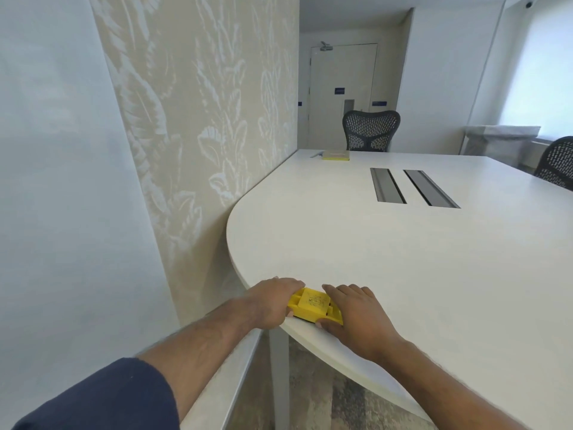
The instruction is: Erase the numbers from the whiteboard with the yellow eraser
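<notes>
I see both hands at the near rounded edge of the white table (403,259), closed around the yellow eraser (313,307), which lies on the tabletop right at that edge. My left hand (273,301) grips its left end, fingers curled over the top; my right hand (356,315) holds the right end, thumb pressed against the near side. A dark blue sleeve (102,398) covers the left upper arm. The whiteboard (55,181) stands to the left, its surface bare where visible. Farther along the table sit two cable slots (414,188), then a yellow pad (335,155) and a mesh chair (370,130).
</notes>
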Available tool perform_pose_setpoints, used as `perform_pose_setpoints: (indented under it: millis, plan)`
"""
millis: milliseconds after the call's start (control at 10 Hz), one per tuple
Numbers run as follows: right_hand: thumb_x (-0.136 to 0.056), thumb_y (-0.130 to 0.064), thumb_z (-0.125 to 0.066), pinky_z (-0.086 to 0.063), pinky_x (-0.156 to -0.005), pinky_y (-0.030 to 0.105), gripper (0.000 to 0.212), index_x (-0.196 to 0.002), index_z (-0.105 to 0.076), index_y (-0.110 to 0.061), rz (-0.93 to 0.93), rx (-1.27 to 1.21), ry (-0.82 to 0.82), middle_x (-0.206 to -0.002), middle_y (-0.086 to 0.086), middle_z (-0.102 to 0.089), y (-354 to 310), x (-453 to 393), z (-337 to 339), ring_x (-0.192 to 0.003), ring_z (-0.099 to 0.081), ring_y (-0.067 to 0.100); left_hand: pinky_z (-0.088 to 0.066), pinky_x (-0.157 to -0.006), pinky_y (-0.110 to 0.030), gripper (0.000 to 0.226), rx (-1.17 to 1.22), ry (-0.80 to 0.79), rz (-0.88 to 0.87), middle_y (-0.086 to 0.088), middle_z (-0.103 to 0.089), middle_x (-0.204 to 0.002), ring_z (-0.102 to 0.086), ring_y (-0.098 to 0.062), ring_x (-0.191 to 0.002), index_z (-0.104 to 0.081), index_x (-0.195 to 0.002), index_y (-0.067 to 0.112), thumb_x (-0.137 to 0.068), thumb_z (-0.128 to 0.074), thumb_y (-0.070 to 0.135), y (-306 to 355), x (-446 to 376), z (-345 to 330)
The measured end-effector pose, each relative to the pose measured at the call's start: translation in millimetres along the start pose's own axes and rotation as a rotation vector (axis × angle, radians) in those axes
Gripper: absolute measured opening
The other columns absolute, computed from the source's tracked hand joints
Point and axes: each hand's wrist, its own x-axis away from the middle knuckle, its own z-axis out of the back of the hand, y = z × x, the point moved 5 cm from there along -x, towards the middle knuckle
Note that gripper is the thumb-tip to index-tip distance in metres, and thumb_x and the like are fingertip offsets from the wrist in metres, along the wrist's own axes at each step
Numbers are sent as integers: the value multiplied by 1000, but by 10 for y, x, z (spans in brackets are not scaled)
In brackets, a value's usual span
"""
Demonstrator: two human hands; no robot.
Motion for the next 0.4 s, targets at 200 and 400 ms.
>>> perform_pose_setpoints:
  millis: [200, 400]
  plan:
    - [-87, -58, -50, -33, -97, 32, 66, -144, -32, -29, -39, -45, -57, -127, -9, -56, 21, 55, -72, -116, -46, 16, -31, -120, -40, 70, 22, -60, 58, -1, -31, -164, -34, -25, -147, -19, -158, 23, -99, -53, 15, 35, 31, -131]
    - [-85, -68, -44, -28, -107, 36, 79, -148, -26, -24, -31, -45, 26, -143, -5, -47, -41, -181, 71, -132, -38, 17, -7, -126, -31, 79, -28, 73, 85, -1, 2, -170, -2, -17, -157, 3, -160, 14, -103, -48, 33, -79, 218, 227]
